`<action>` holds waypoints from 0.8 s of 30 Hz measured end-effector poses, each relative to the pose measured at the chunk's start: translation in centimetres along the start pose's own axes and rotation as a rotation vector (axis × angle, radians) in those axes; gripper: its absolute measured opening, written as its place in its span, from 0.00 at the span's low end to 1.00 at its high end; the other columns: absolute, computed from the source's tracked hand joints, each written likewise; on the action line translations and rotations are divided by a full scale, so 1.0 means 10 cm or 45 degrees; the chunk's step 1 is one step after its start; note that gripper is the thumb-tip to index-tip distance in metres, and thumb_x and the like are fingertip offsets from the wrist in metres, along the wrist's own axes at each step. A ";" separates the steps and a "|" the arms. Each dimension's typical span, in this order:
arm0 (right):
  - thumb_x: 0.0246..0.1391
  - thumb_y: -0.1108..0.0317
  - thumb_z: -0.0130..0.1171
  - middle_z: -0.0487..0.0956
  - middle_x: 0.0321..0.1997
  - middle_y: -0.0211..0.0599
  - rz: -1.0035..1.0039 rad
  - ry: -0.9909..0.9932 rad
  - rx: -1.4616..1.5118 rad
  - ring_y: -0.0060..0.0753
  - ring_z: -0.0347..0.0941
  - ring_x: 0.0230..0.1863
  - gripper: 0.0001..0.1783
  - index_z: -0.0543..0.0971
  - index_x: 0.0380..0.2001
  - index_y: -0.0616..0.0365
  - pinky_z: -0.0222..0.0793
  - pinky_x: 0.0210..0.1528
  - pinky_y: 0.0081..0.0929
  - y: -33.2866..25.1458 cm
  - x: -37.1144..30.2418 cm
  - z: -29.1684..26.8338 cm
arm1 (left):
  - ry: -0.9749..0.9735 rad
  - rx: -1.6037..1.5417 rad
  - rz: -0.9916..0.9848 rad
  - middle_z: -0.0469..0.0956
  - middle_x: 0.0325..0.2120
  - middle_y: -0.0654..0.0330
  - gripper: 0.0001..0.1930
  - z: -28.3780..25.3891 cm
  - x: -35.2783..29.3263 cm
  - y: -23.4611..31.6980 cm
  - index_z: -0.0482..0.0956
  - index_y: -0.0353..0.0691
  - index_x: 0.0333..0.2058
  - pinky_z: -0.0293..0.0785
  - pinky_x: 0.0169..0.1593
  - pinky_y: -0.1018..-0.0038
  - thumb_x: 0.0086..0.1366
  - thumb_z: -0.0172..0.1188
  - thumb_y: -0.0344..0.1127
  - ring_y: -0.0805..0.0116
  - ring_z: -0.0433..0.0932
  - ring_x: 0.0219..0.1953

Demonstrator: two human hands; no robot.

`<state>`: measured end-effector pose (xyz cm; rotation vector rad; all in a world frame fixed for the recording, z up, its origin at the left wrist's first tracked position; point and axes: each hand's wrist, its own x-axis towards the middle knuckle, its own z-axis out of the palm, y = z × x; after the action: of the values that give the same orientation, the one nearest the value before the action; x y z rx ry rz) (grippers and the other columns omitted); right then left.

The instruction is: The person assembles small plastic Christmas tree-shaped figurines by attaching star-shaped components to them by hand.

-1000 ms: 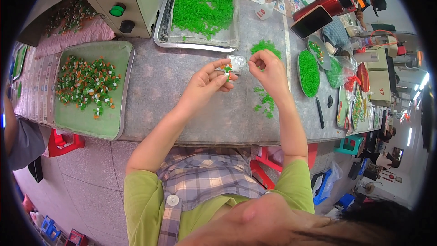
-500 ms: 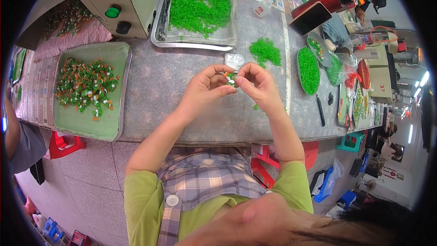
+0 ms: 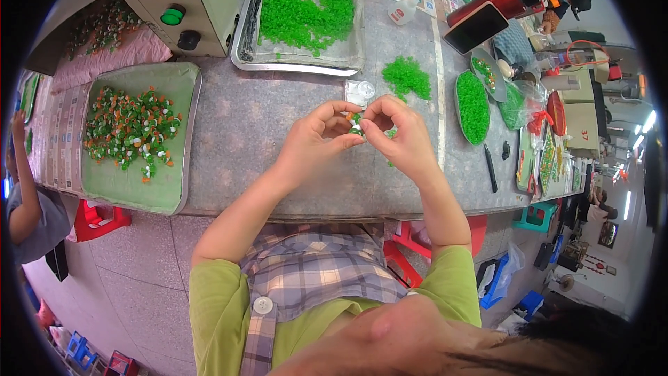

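Note:
Over the grey table, a small orange, white and green piece (image 3: 355, 124) sits between the fingertips of both my hands. My left hand (image 3: 316, 136) is closed on it, thumb below and index finger above. From the other side, the thumb and index finger of my right hand (image 3: 400, 132) pinch at its edge; fingers partly hide it. Just beyond my hands lies a small clear and silver item (image 3: 360, 93). A loose heap of tiny bright green pieces (image 3: 406, 78) is beyond my right hand, with a few more scattered by its fingers.
A metal tray (image 3: 299, 68) of green pieces stands at the back. On the left, a green-lined tray (image 3: 182, 167) bears many finished-looking coloured pieces. To the right are an oval dish of green pieces (image 3: 472, 108), a black pen (image 3: 490, 168), a phone (image 3: 476, 28) and a red flask (image 3: 497, 3).
My right hand has shifted slightly at the small piece, and both hands stay together in nearly the same place. At the far left, another person's arm has risen.

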<state>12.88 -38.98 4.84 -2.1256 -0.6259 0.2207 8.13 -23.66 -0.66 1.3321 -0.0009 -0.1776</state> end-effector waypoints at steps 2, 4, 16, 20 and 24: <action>0.41 0.70 0.56 0.71 0.23 0.34 0.031 -0.059 -0.069 0.26 0.67 0.22 0.06 0.71 0.22 0.60 0.62 0.24 0.23 -0.03 0.01 -0.06 | 0.030 0.191 0.023 0.74 0.27 0.65 0.20 0.01 -0.02 0.04 0.70 0.45 0.42 0.69 0.36 0.80 0.49 0.64 0.34 0.78 0.73 0.32; 0.41 0.69 0.56 0.71 0.23 0.34 0.061 -0.118 -0.139 0.27 0.67 0.22 0.07 0.71 0.22 0.60 0.62 0.23 0.24 -0.06 0.04 -0.09 | 0.036 0.313 0.080 0.75 0.28 0.63 0.20 0.02 -0.03 0.07 0.70 0.46 0.42 0.70 0.37 0.78 0.49 0.64 0.35 0.76 0.74 0.31; 0.42 0.70 0.57 0.66 0.13 0.23 0.233 -0.250 -0.074 0.11 0.60 0.16 0.07 0.70 0.19 0.60 0.55 0.18 0.14 -0.05 0.05 -0.11 | -0.047 0.193 -0.018 0.74 0.26 0.64 0.20 0.00 0.00 -0.02 0.71 0.43 0.42 0.70 0.36 0.78 0.49 0.63 0.34 0.76 0.73 0.30; 0.42 0.70 0.57 0.67 0.13 0.21 0.319 -0.245 0.058 0.11 0.59 0.17 0.07 0.70 0.19 0.60 0.54 0.18 0.14 0.06 -0.01 -0.06 | -0.093 0.169 -0.024 0.74 0.26 0.64 0.20 0.00 0.02 -0.10 0.71 0.41 0.42 0.69 0.36 0.78 0.49 0.63 0.34 0.76 0.73 0.30; 0.44 0.70 0.57 0.69 0.18 0.22 0.361 -0.213 0.201 0.11 0.61 0.21 0.05 0.71 0.22 0.59 0.56 0.22 0.12 0.11 -0.11 -0.07 | -0.200 0.122 -0.085 0.73 0.28 0.65 0.20 0.01 0.01 -0.01 0.68 0.38 0.44 0.67 0.36 0.82 0.52 0.60 0.31 0.79 0.72 0.32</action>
<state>12.59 -40.59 4.29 -2.0497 -0.3849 0.5906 8.20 -23.81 -0.75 1.4119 -0.0991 -0.3418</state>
